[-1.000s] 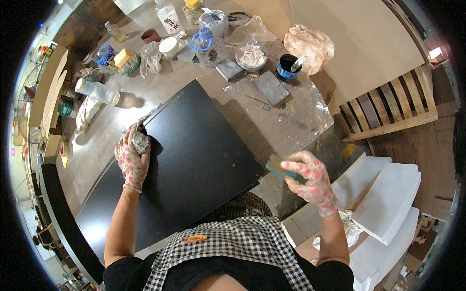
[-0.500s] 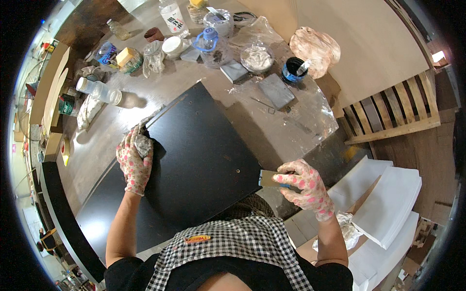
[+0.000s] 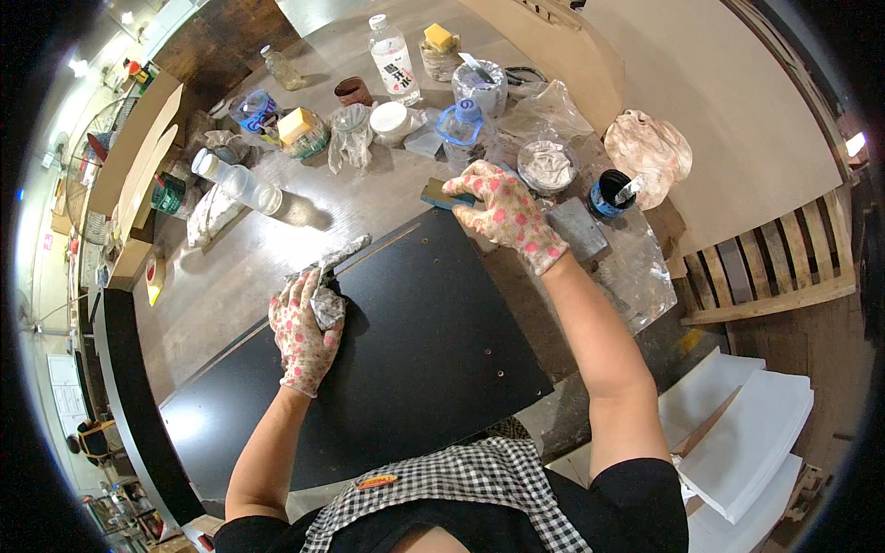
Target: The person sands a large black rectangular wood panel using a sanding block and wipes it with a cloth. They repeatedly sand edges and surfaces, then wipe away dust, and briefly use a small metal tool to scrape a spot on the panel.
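Note:
A glossy black board [image 3: 415, 341] with small drilled holes lies across the worktable in front of me. My left hand [image 3: 302, 343], in a pink-spotted glove, presses a crumpled grey rag [image 3: 329, 310] onto the board's left side, near its long far edge. Between the thumb and fingers of my gloved right hand [image 3: 505, 214] is a sanding block [image 3: 440, 194], tan on top with a blue-green lower edge. That block is at the board's far corner; whether it touches the board I cannot tell. The fingers of the left hand are curled over the rag, hiding part of it.
Behind the board stand a spray bottle [image 3: 238, 182], a clear labelled bottle [image 3: 395, 64], a blue-capped jug [image 3: 464, 129] and a black tub [image 3: 608, 192]. A grey block [image 3: 576, 228] lies right of my hand. White panels [image 3: 749, 442] are stacked at right, below a wooden pallet [image 3: 774, 267].
My right hand has carried the sanding block from the board's near right corner up to its far corner. My left hand stays on the rag. The whole view has shifted.

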